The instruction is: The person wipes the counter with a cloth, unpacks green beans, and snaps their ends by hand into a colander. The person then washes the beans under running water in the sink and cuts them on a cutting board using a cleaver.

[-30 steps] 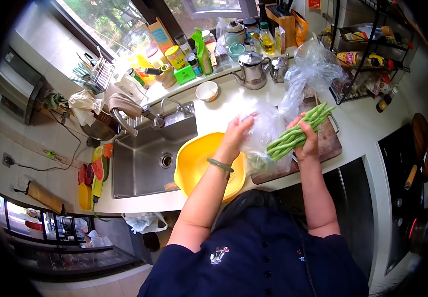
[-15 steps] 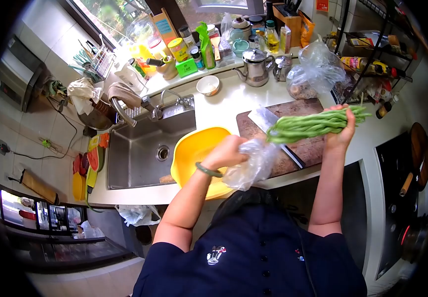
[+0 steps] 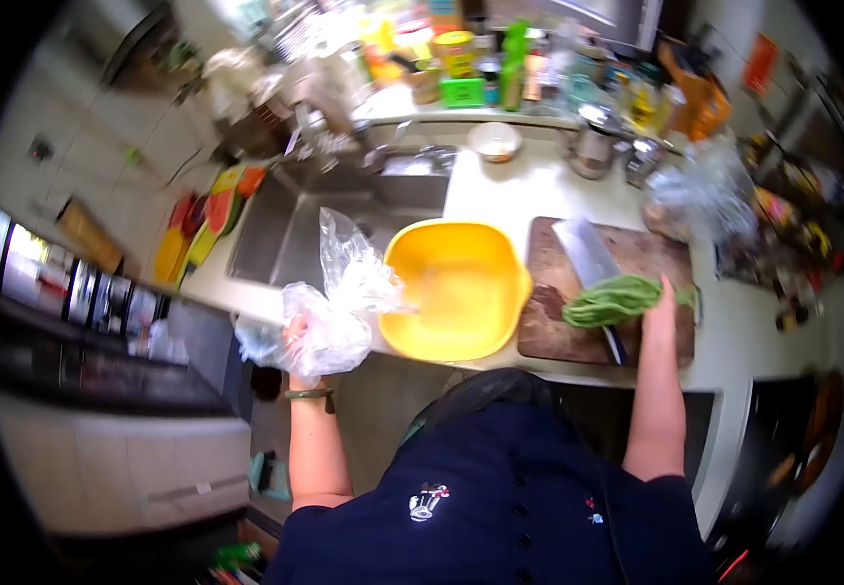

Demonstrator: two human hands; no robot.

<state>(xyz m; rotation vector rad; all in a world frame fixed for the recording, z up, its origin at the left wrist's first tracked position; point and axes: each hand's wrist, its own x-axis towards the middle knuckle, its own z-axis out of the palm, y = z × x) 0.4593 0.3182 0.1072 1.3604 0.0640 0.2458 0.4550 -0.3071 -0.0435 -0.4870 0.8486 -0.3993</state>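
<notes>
My left hand is closed around a crumpled transparent plastic bag, which hangs over the counter's front edge by the sink and partly covers my fingers. On the other side, my right hand grips a bundle of long green beans above the wooden cutting board. A cleaver lies on the board, its handle partly under the beans. Between my hands stands a yellow basin on the counter.
The metal sink is at the left. Behind the board stand a white bowl, a metal kettle and a filled plastic bag. Jars and bottles line the windowsill. The stove is at the right, and the view is blurred by motion.
My left hand has carried the plastic bag left, away from the beans and past the basin. My right hand has lowered the beans toward the board. The view has shifted.
</notes>
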